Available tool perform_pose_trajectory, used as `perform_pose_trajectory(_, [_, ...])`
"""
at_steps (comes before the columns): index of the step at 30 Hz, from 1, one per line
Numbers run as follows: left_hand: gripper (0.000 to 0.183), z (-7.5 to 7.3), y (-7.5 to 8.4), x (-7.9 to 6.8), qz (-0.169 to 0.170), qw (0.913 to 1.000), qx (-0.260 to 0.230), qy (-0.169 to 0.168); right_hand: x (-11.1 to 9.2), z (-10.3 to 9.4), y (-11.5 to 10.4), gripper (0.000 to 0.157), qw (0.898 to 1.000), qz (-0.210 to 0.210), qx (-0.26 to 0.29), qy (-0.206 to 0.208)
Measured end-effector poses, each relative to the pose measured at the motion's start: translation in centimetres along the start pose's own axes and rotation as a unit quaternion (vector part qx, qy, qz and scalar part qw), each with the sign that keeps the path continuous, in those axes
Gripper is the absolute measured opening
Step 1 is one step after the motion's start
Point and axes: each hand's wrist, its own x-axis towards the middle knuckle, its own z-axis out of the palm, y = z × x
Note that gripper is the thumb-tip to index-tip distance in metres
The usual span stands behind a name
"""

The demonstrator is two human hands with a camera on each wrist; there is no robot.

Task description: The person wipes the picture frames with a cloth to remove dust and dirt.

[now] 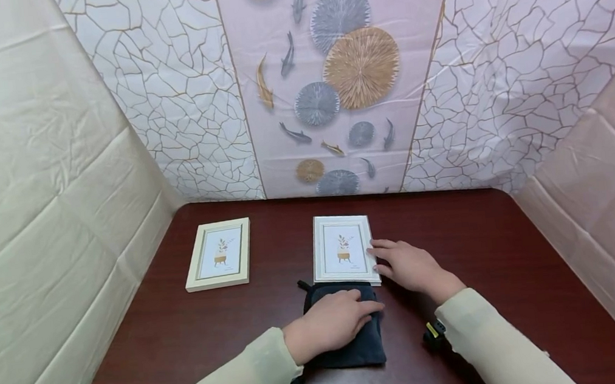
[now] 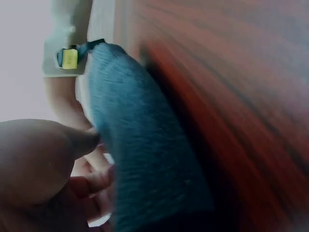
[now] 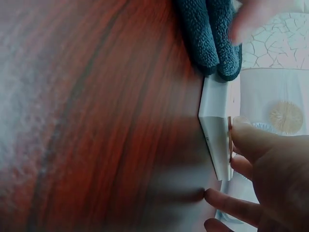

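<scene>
My left hand [image 1: 332, 321] rests on a folded dark blue-grey towel [image 1: 357, 355], its fingers loosely spread over the top. In the left wrist view the thumb lies along the edge of the fuzzy towel [image 2: 140, 130]. A black tab sticks out at the towel's upper left corner. Just beyond the towel lies a white picture frame [image 1: 319, 258] with a plant print, its near edge meeting the cloth. My right hand [image 1: 407, 265] touches the frame's right edge with its fingertips. In the right wrist view the thumb sits at the top of the white frame [image 3: 215, 99], and another fingertip meets the table.
A cream picture frame [image 1: 196, 256] with a similar print lies to the left on the dark red-brown table [image 1: 269, 250]. Quilted panels [image 1: 97, 235] stand at both sides, and a patterned cloth [image 1: 283, 169] hangs behind. Black wrist devices [image 1: 434, 334] sit below the sleeves.
</scene>
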Motion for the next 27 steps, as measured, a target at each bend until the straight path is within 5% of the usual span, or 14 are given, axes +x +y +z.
perform_pose_trajectory(10, [0.033, 0.4, -0.2, 1.1, -0.008, 0.9988, 0.047, -0.015, 0.0, -0.5, 0.0, 0.052, 0.999, 0.005, -0.033, -0.015])
perform_pose_trajectory(17, [0.007, 0.2, -1.0, -0.1, -0.004, 0.999, 0.044, 0.003, -0.2, -0.8, 0.0, 0.053, 0.998, 0.023, -0.045, -0.029])
perform_pose_trajectory(27, [0.019, -0.5, -3.1, -3.0, -0.041, 0.9963, 0.01, 0.074, -0.3, -0.8, -0.2, 0.052, 0.998, 0.024, -0.042, -0.033])
